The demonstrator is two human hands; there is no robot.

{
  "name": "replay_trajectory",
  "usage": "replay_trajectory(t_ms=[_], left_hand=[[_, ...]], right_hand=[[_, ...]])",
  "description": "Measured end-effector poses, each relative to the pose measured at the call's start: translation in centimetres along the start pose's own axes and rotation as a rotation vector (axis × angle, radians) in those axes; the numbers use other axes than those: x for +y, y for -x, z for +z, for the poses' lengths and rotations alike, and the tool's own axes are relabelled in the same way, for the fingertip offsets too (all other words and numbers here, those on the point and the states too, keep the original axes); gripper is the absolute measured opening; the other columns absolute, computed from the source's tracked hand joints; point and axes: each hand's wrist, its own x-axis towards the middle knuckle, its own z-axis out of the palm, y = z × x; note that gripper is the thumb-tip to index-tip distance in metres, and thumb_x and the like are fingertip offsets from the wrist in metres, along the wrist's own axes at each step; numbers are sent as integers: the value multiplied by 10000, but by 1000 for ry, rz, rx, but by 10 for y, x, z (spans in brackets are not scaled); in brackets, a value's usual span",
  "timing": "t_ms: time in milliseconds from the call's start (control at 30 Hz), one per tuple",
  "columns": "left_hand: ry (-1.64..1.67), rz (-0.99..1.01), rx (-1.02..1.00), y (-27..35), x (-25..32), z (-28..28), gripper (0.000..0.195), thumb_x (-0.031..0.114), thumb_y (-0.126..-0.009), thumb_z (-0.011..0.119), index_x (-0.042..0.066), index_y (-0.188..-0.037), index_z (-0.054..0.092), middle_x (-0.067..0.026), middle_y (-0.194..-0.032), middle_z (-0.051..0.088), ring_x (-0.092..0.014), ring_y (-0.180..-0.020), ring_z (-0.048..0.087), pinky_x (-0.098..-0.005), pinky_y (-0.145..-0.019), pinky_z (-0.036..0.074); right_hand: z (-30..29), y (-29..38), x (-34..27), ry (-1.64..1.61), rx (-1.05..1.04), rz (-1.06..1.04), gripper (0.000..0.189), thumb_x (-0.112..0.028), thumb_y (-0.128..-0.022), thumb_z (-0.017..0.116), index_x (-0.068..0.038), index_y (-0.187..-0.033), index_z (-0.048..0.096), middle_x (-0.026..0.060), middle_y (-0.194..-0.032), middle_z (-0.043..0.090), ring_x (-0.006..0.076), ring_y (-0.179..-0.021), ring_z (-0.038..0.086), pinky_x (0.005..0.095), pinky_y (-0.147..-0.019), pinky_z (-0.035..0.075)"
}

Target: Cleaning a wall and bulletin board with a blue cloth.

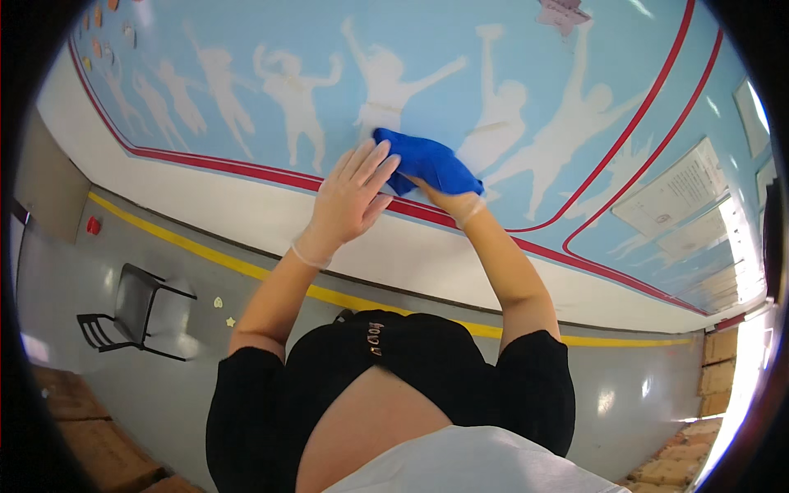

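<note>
A blue cloth (431, 161) lies against a light-blue wall panel (425, 37) printed with white figures of leaping people. My right hand (447, 196), in a clear glove, is at the lower side of the cloth, its fingers partly hidden under it. My left hand (354, 191), also in a clear glove, is raised at the cloth's left end, palm towards the wall and fingers extended. Whether its fingertips touch the cloth or the wall is hard to tell. A double red stripe (271, 179) runs along the panel just below the hands.
A black chair (135, 302) stands on the grey floor at the left, with a red object (93, 225) beyond it. A yellow line (216, 249) follows the wall's foot. Cardboard boxes (105, 440) are at lower left, framed sheets (675, 188) on the wall at right.
</note>
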Motion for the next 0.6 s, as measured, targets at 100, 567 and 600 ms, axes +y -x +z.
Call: replay_trajectory(t_ms=[100,567,600], left_hand=[[-12,-104,-44,29,8,7,599,201,-887,673,47,-1438,498,-181,-1524,424,-422,-1389,395,-510,-1125,353],[-121,-526,-121,120,60,-4,638,180,-899,668,39,-1479,445,-214,-1563,375,-447,-1411,374,-503,-1136,341],[-130,-543,-102,121,62,-8,636,174,-900,665,38,-1481,445,-217,-1563,375,-444,-1416,371,-503,-1138,337]], right_hand=[[-48,20,-17,562,107,129,205,-136,-882,674,-45,-1065,655,165,-936,688,358,-864,666,425,-760,534],[-112,-43,-17,601,772,-226,543,-34,-818,529,-41,-1358,588,183,-1433,541,349,-1374,457,461,-1190,269],[-98,-66,-23,626,732,-287,585,-32,-780,530,-68,-1360,595,170,-1411,561,339,-1342,486,458,-1166,308]])
